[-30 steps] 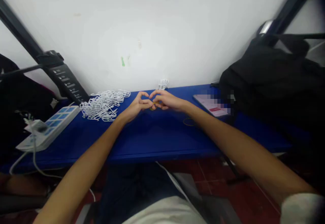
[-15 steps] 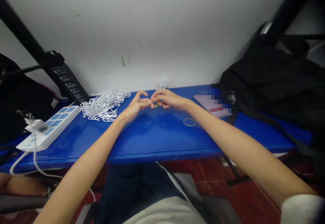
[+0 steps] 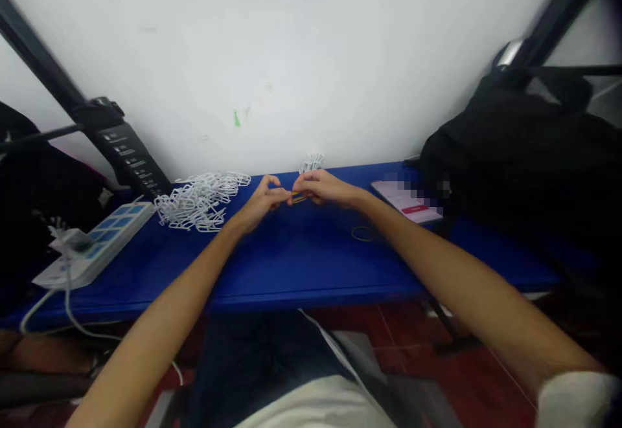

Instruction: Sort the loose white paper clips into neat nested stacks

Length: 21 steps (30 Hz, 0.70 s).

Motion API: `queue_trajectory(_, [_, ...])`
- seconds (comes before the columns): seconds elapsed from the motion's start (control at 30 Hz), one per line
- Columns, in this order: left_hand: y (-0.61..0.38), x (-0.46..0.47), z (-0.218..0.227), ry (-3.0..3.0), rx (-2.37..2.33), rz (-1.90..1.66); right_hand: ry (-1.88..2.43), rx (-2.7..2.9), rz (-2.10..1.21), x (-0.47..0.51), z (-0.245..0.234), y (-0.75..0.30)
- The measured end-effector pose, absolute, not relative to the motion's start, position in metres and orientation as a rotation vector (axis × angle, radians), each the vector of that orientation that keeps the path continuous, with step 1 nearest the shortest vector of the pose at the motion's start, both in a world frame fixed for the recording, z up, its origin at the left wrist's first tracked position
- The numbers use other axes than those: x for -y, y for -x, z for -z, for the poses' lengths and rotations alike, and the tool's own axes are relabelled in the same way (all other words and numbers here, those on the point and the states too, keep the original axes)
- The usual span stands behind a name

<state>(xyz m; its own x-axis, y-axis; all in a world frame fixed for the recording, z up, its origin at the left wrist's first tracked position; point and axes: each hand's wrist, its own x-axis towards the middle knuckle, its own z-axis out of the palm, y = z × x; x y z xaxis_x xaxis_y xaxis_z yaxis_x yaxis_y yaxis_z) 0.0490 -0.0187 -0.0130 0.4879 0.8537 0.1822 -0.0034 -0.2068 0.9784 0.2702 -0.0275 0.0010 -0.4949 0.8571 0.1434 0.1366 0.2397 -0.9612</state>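
On the blue table (image 3: 291, 272) a loose rubber band (image 3: 362, 233) lies flat. Just beyond it the left hand (image 3: 260, 200) and right hand (image 3: 325, 188) meet above the tabletop. Both pinch a small yellowish band (image 3: 297, 197), blurred, a short strip running left to right. White clips (image 3: 199, 200) are heaped farther left.

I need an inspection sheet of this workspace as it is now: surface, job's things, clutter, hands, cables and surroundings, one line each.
Surface: blue table, glossy, against a white wall.
Job's things: small yellow band between the fingertips; pile of white clips at left; small clip bunch by the wall; loose rubber band flat on the table.
Clutter: booklet and black bag at right.
Hands: left hand and right hand both pinch the yellow band.
Cables: power strip with a plugged adapter; white cable hangs off the edge.
Surroundings: black stand at left; red floor below.
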Motion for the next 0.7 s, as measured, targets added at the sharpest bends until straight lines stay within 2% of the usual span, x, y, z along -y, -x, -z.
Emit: queue_trajectory(0.7, [-0.0517, 0.0262, 0.0056, -1.657, -0.803, -0.912, 1.053, 1.654, -1.260, 0.0195, -0.0073, -0.2773])
